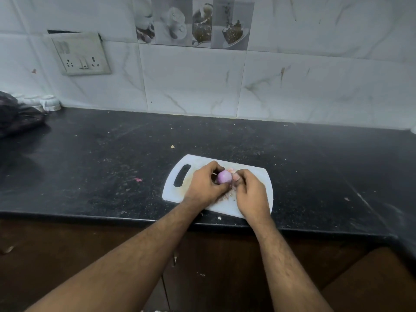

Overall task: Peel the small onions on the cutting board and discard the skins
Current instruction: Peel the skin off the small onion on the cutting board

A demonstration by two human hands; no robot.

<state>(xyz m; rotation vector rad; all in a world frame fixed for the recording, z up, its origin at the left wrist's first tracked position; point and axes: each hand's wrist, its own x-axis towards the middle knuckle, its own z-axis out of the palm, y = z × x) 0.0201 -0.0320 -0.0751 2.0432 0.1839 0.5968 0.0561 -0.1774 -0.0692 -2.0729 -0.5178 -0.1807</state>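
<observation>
The left hand (206, 184) curls its fingers round a small purple onion (224, 177), holding it above the white cutting board (177, 190); the right hand (251, 194) meets it, fingertips pinching at the onion's right side; skin scraps (227, 195) lie on the board beneath; the board sits near the black counter's (90, 165) front edge; a socket plate (81, 55) hangs on the tiled wall.

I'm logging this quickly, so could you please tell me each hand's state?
Left hand: grips the small onion.
Right hand: fingers curled at the onion; exact hold unclear.
</observation>
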